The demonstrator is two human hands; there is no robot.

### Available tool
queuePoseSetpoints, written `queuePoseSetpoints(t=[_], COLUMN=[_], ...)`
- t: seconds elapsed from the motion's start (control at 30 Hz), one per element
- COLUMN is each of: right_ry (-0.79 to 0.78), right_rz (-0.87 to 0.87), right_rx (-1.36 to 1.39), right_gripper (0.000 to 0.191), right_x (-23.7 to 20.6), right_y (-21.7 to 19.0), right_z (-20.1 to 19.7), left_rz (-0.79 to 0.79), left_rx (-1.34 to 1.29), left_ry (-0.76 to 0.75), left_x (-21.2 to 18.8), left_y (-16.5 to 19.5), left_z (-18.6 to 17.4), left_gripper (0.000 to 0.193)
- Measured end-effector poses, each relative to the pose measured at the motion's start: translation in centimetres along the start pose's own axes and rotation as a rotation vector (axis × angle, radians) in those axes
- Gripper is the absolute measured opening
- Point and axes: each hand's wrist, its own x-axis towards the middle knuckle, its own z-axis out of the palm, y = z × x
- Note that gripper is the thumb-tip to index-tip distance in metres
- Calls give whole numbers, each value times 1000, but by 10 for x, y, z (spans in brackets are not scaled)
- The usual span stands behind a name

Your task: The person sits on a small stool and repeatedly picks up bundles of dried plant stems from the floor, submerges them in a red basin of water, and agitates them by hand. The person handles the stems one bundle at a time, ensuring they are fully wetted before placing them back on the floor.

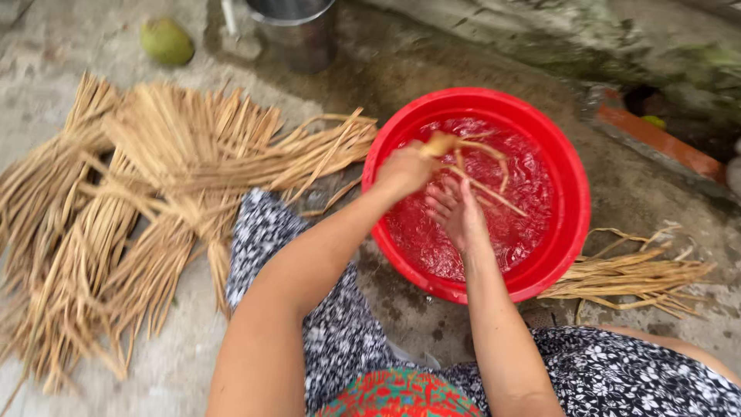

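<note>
Straw strips (pixel 471 166) between hands, above basin (pixel 571 232)

Rough grey concrete floor (pixel 664 193), damp and darker near the top middle. A metal bucket (pixel 297 31) stands at the upper edge, a green coconut (pixel 166 41) well apart to its left. A mossy stone wall (pixel 617 38) runs along the upper right, an orange brick (pixel 656 139) below it. Soft, even daylight.
</note>
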Motion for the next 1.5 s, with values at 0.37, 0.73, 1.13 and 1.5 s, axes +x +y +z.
queuePoseSetpoints(t=[0.37,0.73,1.13,1.5], right_ry=[-102,527,-164,34], right_rz=[268,195,222,281], right_rx=[750,423,235,531], right_gripper=[38,66,60,27], right_x=[55,54,9,51], right_y=[13,-15,4,4], right_z=[-86,-150,5,-142], left_rz=[462,374,143,471], left_rx=[335,-31,235,185], left_ry=[-555,-109,-464,-697], left_x=[-95,-18,-51,-131], left_y=[50,17,18,53], left_z=[58,-45,75,21], left_gripper=[65,35,28,39])
